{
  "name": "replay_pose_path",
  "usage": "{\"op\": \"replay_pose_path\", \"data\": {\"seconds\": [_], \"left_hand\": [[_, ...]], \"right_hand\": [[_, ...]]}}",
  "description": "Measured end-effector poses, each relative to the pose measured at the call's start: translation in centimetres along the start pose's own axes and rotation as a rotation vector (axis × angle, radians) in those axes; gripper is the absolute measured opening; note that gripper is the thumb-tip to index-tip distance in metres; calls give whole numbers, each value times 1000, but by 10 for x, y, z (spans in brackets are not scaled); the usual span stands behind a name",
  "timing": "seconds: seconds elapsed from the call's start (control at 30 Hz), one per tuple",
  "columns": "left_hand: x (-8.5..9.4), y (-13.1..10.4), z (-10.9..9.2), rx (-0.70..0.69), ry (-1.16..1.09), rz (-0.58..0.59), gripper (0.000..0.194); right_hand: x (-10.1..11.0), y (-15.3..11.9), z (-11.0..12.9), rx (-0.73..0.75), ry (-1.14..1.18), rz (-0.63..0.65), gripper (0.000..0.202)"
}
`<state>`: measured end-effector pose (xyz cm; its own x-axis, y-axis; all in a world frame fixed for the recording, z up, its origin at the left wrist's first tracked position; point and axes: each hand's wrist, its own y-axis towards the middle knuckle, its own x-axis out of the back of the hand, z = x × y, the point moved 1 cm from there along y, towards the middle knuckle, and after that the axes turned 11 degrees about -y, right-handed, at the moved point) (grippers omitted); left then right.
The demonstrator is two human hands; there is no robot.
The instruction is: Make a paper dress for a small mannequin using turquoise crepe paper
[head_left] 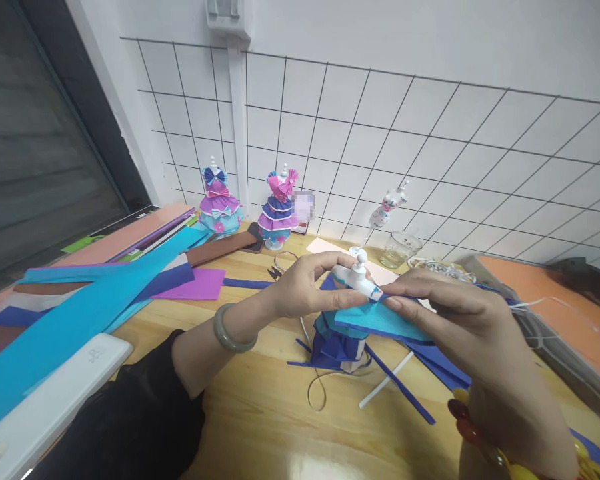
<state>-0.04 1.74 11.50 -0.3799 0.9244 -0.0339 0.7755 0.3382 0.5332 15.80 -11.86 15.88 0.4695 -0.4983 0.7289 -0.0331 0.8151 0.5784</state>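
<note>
A small white dress form stands in the middle of the table, wearing a skirt of dark blue and teal crepe-like paper. My left hand grips its upper body between thumb and fingers. The thumb and fingers of my right hand pinch the edge of a turquoise paper piece with a dark blue border, against the form's shoulder. This piece spreads over the skirt's right side and partly hides it. Around the base lie a thin cord, a dark blue paper strip and a white strip.
Two dressed forms and a bare one stand by the gridded wall. Coloured paper strips and a white device lie left. Scissors, a glass and an orange-topped box are also near.
</note>
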Motion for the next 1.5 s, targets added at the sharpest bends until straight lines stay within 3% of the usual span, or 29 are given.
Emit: {"op": "replay_pose_path", "data": {"seconds": [0.17, 0.23, 0.33, 0.4, 0.53, 0.8, 0.97, 1.27, 1.5], "left_hand": [[0, -1, 1, 60, -150, 19, 80], [-1, 0, 3, 84, -220, 0, 86], [-2, 3, 6, 85, -317, -70, 80], [-3, 5, 8, 59, -361, -120, 66], [-3, 7, 11, 53, -395, -136, 48], [1, 9, 17, -79, -216, -198, 39], [1, 7, 20, -88, -137, -168, 40], [-1, 7, 21, -22, -140, -189, 48], [-3, 8, 27, -16, -133, -127, 54]], "right_hand": [[2, -2, 5, 50, -23, -15, 10], [4, -2, 9, 39, -59, -12, 10], [6, -3, 15, 30, -98, -5, 9], [7, -3, 17, 35, -124, -14, 9], [7, -4, 18, 40, -180, -2, 9], [8, -8, 30, 21, -245, -18, 11], [7, -7, 38, -92, -258, -50, 10], [6, -7, 32, -147, -233, -33, 14], [8, -6, 30, -201, -247, -53, 12]]}}
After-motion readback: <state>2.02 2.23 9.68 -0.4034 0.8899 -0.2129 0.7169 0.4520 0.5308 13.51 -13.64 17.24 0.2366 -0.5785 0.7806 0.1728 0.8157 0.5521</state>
